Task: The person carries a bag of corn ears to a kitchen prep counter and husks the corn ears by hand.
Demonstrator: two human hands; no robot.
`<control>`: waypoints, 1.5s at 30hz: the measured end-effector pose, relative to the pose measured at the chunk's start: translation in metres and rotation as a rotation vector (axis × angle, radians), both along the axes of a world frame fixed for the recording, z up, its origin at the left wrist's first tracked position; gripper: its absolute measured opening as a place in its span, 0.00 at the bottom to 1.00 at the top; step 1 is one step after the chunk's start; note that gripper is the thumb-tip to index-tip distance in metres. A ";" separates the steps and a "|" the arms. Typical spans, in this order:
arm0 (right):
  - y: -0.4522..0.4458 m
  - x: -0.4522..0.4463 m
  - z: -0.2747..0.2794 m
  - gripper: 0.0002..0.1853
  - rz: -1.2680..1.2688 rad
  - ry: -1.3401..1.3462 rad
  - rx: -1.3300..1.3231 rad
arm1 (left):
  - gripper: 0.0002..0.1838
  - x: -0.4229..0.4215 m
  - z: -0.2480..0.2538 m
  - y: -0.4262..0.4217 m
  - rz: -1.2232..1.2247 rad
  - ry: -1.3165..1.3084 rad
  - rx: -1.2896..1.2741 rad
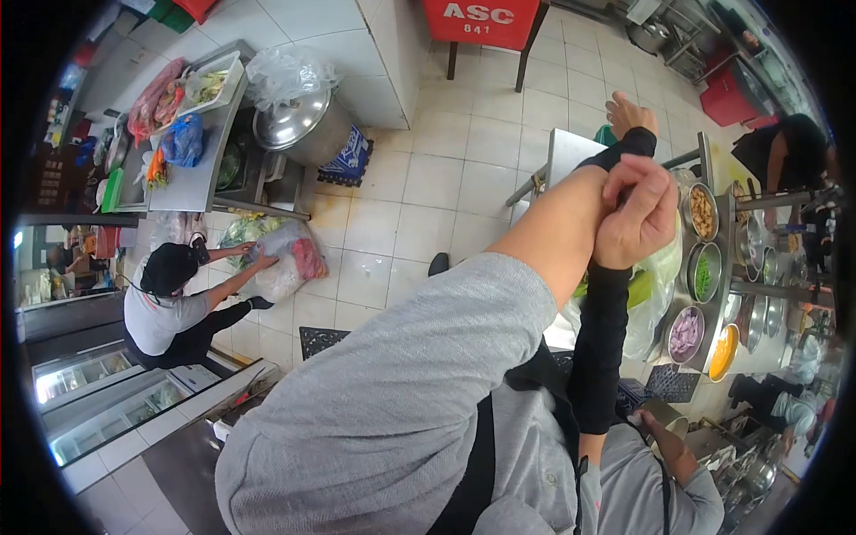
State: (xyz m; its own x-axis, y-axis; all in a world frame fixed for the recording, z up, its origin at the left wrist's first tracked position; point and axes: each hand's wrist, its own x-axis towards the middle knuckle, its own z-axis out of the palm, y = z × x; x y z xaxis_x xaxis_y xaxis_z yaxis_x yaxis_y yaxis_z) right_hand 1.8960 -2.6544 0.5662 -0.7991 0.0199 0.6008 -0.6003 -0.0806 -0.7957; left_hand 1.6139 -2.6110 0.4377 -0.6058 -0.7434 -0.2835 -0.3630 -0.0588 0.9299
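Observation:
My left arm reaches forward across the view, a black arm sleeve [637,143] around its wrist and part of the forearm. Beyond the cuff, my left hand [631,114] holds nothing, its fingers loosely apart. My right hand [635,214] is closed at the left forearm, gripping what looks like the edge of that black sleeve; its fingertips are partly hidden. A second black sleeve [604,330] covers my right forearm. Under and beside my hands lies a clear plastic bag [655,312] with green vegetables, on a metal table.
Metal bowls of chopped purple onion [686,333], green pieces [703,273] and orange sauce [724,351] line the right side. At left, a crouching person [165,303] handles bagged vegetables [290,263]. A large lidded pot [299,129] and a red chair [486,22] stand ahead.

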 end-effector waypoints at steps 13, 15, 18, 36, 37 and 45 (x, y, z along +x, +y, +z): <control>-0.001 -0.052 -0.010 0.19 -0.518 -0.001 -0.069 | 0.24 -0.001 0.021 -0.002 -0.112 0.005 -0.057; 0.001 -0.050 -0.009 0.19 -0.559 -0.032 0.006 | 0.23 0.005 0.020 -0.001 -0.128 0.009 -0.071; -0.001 -0.061 -0.006 0.19 -0.435 0.115 -0.010 | 0.22 0.017 0.024 -0.002 -0.158 0.017 -0.091; 0.005 0.028 0.051 0.22 0.173 -0.191 -0.516 | 0.15 0.008 -0.028 -0.072 -0.710 0.427 -0.782; 0.001 0.019 0.050 0.23 0.103 -0.136 -0.474 | 0.14 -0.006 -0.028 -0.073 -0.711 0.484 -0.834; 0.146 0.021 0.004 0.18 -0.184 -0.404 -0.077 | 0.15 0.151 0.038 -0.052 -1.303 0.870 -0.648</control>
